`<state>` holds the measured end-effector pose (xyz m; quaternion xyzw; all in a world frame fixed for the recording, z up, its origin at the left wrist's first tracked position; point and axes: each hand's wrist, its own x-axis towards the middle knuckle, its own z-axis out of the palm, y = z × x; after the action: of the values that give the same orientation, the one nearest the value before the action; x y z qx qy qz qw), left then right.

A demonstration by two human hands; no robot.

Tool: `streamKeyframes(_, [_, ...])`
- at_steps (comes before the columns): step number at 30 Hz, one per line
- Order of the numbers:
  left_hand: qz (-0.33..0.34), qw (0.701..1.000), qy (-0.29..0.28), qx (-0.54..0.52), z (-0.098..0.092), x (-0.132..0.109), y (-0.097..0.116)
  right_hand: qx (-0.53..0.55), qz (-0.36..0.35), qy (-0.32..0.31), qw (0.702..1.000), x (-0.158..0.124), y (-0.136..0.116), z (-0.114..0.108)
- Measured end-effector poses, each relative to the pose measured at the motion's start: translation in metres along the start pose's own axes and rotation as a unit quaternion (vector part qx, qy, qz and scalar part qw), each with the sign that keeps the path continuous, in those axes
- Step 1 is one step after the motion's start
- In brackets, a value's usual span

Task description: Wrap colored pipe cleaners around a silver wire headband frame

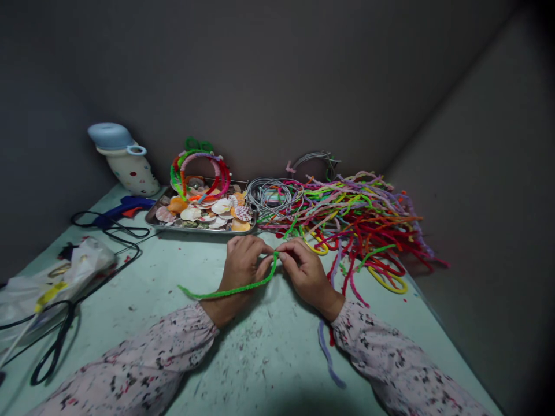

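A fuzzy green pipe cleaner (pixel 234 290) is pinched near one end between my two hands, above the middle of the table. My left hand (pixel 243 266) has its thumb and fingers closed at that end, and the long tail curves down across my left wrist. Close beside it, my right hand (pixel 306 270) pinches the same end with thumb and forefinger. The fingertips of both hands nearly meet. Whether anything else sits between them is too small to tell.
Behind my hands stands a metal tray (pixel 203 231) of seashells with pipe-cleaner-wrapped rings on top. Coiled grey wire (pixel 271 199) and a pile of coloured pipe cleaners (pixel 368 214) lie rightward. Leftward are a bottle (pixel 130 164), a blue glue gun (pixel 119 211), black cords and a plastic bag (pixel 87 260).
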<state>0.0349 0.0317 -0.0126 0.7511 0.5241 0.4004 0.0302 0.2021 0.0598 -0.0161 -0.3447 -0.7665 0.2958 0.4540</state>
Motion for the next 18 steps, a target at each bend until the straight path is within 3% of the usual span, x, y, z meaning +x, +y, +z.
streamKeyframes(10, [-0.028, 0.998, 0.006, -0.051, 0.0026, -0.0009, 0.0001, 0.004, -0.007, -0.01, 1.0, 0.0004, 0.0011, -0.0007])
streamKeyframes(18, [-0.04, 0.998, -0.022, -0.048, 0.0012, 0.0016, 0.0031, 0.001, 0.002, -0.002, 1.0, -0.0002, 0.0024, -0.0009])
